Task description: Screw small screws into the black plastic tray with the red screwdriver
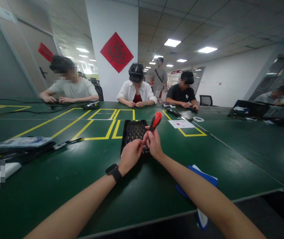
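My right hand [154, 142] is closed around a screwdriver [155, 121] with a red and black handle, its butt tilted up and to the right. The lower end of the screwdriver is hidden among my fingers. My left hand [132, 151], a dark watch on its wrist, is closed in a pinch against the right fingers; what it grips is too small to make out. Both hands are over the near right part of a black tray [125, 134], which holds rows of small pieces that I cannot name.
Yellow tape lines mark the green table [94, 186]. A blue and white cloth-like item [204, 176] lies by the near edge under my right forearm. A printed sheet [181, 124] and a white ring [198, 119] lie beyond. Cables and a flat box [24, 142] sit left. Several people sit around.
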{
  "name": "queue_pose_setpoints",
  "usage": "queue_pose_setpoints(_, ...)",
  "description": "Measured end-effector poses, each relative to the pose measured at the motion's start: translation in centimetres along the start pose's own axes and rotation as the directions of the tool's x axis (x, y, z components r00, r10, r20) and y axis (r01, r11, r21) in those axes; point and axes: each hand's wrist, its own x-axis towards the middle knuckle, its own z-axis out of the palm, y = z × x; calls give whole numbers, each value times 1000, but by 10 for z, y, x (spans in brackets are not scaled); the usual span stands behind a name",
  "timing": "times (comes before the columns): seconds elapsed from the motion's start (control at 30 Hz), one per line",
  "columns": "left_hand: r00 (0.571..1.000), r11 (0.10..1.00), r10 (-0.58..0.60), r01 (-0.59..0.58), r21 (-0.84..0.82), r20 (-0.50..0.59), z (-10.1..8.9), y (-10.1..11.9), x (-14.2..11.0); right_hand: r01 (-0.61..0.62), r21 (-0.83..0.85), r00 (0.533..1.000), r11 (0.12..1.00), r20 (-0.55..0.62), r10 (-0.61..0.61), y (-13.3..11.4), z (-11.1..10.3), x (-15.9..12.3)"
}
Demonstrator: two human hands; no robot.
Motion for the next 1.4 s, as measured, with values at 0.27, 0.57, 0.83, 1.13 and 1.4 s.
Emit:
queue_pose_setpoints(0.27, 1000, 1000, -10, 10, -8, 8, 0, 1, 1, -15, 15, 1000, 1000, -2, 15, -1, -1, 1)
queue_pose_setpoints(0.57, 1000, 999, 9, -9, -50, 12, -1, -1, 2, -37, -12, 999, 999, -20, 36, -1, 0, 2)
queue_pose_setpoints(0.83, 1000, 999, 6, -5, -41, 14, 0, -1, 2, -40, -22, 999, 999, -6, 40, -1, -1, 2)
queue_pose_setpoints(1.13, 1000, 1000, 12, -11, -29, 24, 0, -2, 1, -32, -22, 999, 999, 4, 33, -1, -1, 1)
queue_pose_setpoints(1.4, 1000, 990, 2, -1, -144, 3, 4, -8, 1, -35, -2, 999, 999, 2, 35, -3, -1, -1)
